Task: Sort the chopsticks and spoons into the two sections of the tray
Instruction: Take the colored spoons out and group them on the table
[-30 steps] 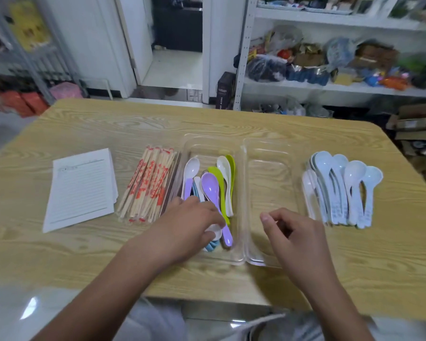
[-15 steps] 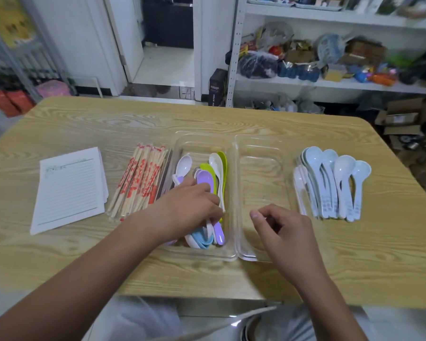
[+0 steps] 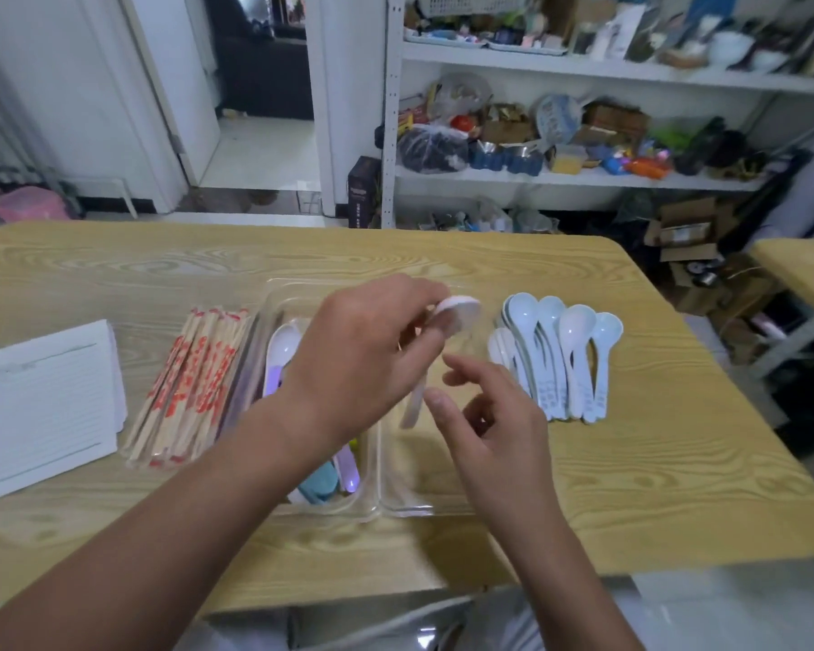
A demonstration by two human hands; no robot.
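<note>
A clear two-section tray point(image 3: 386, 507) lies in the middle of the wooden table. Its left section holds several coloured spoons point(image 3: 323, 481), partly hidden by my left arm. My left hand point(image 3: 363, 354) holds a white spoon point(image 3: 457, 314) lifted above the right section, bowl up and handle hanging down. My right hand point(image 3: 489, 429) hovers just below it over the right section, fingers loosely spread and holding nothing. Wrapped chopsticks point(image 3: 191, 387) lie in a pile left of the tray. Several pale blue spoons point(image 3: 560, 354) lie right of the tray.
A stack of lined paper point(image 3: 43, 406) sits at the table's left. Cluttered white shelves point(image 3: 583, 180) stand behind the table, cardboard boxes point(image 3: 687, 237) on the floor to the right. A second table corner point(image 3: 800, 270) shows at far right.
My left hand has lifted a white spoon out of the left section and carried it up and right over the right section. My right hand has opened and risen toward it.
</note>
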